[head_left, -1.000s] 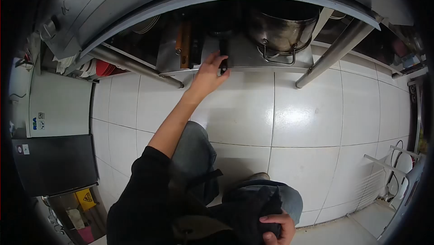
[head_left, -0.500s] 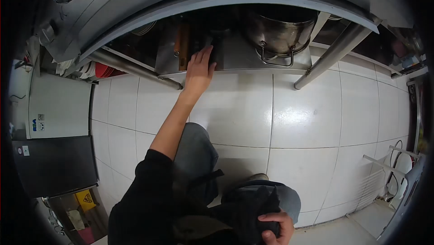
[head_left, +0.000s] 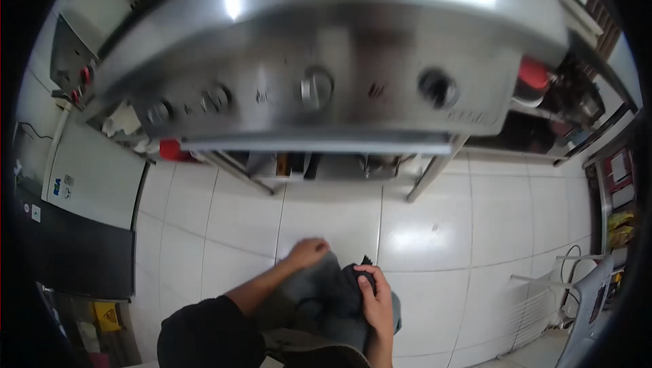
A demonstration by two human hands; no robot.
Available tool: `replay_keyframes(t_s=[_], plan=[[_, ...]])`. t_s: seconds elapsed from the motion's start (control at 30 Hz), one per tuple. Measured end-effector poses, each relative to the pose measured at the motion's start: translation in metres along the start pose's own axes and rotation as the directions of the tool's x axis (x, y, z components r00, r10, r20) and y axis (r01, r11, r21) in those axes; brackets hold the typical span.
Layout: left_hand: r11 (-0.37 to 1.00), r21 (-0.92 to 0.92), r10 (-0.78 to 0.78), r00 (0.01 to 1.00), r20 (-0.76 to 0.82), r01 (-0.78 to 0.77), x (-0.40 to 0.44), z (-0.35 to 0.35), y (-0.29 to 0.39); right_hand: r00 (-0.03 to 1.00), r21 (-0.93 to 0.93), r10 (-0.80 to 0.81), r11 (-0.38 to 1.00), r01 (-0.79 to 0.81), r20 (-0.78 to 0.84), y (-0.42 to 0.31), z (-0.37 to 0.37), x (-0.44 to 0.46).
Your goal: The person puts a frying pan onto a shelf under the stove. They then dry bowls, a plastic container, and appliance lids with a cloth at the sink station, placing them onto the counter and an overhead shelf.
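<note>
Under the stove (head_left: 380,111), a metal pot (head_left: 383,164) stands, contents hidden.

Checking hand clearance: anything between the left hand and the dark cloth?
In this view, a denim-clad leg shows between left hand and dark cloth, gripped by the right hand. Can't tell whether it physically blocks.

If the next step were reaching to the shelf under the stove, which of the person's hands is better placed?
Probably the left hand: it looks loosely closed with nothing visibly held, and it is nearer the shelf. The right hand seems less free, gripping a dark cloth.
</note>
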State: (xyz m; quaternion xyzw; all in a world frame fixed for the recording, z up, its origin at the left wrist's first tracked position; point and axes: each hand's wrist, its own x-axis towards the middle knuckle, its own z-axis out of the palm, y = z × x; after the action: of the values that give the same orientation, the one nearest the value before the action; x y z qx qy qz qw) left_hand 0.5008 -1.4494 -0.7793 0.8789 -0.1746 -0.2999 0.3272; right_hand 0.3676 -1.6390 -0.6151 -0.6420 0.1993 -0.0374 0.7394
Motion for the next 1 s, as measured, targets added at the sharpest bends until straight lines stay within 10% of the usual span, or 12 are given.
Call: replay_keyframes(t_s=[0.13, 0.2, 0.3, 0.43, 0.53, 1.0], plan=[[0.944, 0.198, 0.218, 0.951, 0.22, -0.262, -0.029, -0.001, 0.066, 0.976, 0.111, 0.095, 0.991, -0.074, -0.196, 0.031, -0.005, 0.016], [0.891, 0.433, -0.113, 0.856, 0.505, -0.137, -0.047, -0.009, 0.115, 0.932, 0.1, 0.124, 0.99, -0.096, -0.342, 0.041, -0.012, 0.018], [0.894, 0.429, -0.071, 0.901, 0.427, -0.132, -0.088, 0.002, 0.098, 0.853, 0.237, 0.173, 0.97, -0.06, -0.493, 0.04, -0.013, -0.007], [0.712, 0.646, -0.029, 0.907, 0.419, -0.276, -0.16, -0.045, 0.122, 0.806, 0.837, 0.572, 0.507, -0.206, -0.148, -0.038, -0.013, -0.086], [0.765, 0.606, -0.128, 0.871, 0.475, -0.218, -0.187, -0.092, 0.151, 0.735, 0.909, 0.674, 0.347, -0.232, -0.069, -0.049, -0.023, -0.143], [0.894, 0.217, -0.418, 0.904, 0.087, 0.392, -0.323, -0.251, 0.144, 0.826, 0.146, 0.427, 0.904, -0.402, -0.368, -0.149, -0.029, -0.107]])
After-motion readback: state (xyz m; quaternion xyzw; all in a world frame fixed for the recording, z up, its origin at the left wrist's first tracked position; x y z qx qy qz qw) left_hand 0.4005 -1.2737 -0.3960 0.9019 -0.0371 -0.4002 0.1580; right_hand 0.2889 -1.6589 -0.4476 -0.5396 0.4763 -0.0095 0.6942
